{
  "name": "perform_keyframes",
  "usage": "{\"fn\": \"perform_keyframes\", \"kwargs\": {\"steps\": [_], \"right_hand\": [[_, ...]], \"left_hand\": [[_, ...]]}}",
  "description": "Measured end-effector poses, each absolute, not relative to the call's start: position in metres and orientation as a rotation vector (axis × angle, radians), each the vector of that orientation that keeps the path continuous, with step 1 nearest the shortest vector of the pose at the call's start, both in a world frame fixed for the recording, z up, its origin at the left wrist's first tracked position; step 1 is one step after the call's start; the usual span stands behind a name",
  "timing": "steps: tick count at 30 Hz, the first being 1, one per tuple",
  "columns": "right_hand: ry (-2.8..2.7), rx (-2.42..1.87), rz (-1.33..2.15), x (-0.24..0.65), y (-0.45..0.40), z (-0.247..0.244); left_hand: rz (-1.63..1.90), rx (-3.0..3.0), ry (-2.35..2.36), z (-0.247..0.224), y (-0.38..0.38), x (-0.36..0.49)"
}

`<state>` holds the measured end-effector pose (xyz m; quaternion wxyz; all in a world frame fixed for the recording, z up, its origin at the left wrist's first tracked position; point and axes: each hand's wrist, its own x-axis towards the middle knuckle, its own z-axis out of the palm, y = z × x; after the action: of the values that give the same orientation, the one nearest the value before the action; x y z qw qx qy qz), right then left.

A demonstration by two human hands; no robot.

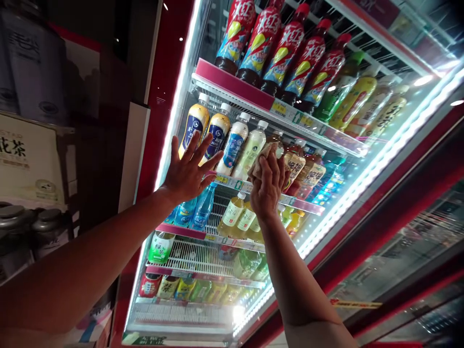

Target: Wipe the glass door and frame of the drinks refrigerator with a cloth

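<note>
My left hand (187, 173) is spread, fingers apart, in front of the yellow-capped-shoulder milk tea bottles (197, 121) on a middle shelf of a lit drinks fridge. It holds nothing and seems to lie flat against the glass door. My right hand (267, 191) is closed over a crumpled beige cloth (258, 166) and presses it toward the glass. Behind the cloth, some bottles in the same row are partly hidden. A pale green bottle (253, 151) shows just left of it.
Red-labelled iced tea bottles (264, 41) fill the shelf above. Lower shelves hold blue bottles (203, 208) and light tea bottles (232, 212). A bright light strip (362, 169) runs down the fridge's right edge. Boxes of tea (29, 159) and dark-lidded jars (50, 224) stand at left.
</note>
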<state>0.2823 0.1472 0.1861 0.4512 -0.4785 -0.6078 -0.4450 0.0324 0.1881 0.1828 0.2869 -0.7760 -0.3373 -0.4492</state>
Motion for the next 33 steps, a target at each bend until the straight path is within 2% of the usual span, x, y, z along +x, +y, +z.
{"fn": "perform_keyframes", "kwargs": {"steps": [9, 16, 23, 29, 33], "right_hand": [[-1.590, -1.239, -1.103, 0.251, 0.147, 0.179], [-1.446, -1.301, -1.067, 0.242, 0.158, 0.195], [-1.581, -1.262, -1.101, 0.223, 0.152, 0.176], [-1.451, -1.279, -1.063, 0.213, 0.159, 0.196], [-1.478, -1.279, -1.081, 0.200, 0.160, 0.189]], "left_hand": [[-1.128, -2.108, -0.869, 0.181, 0.185, 0.022], [-1.073, -2.142, -0.852, 0.184, 0.181, 0.013], [-1.064, -2.144, -0.825, 0.180, 0.183, 0.007], [-1.055, -2.164, -0.801, 0.181, 0.182, 0.003], [-1.041, -2.164, -0.785, 0.179, 0.184, -0.001]]}}
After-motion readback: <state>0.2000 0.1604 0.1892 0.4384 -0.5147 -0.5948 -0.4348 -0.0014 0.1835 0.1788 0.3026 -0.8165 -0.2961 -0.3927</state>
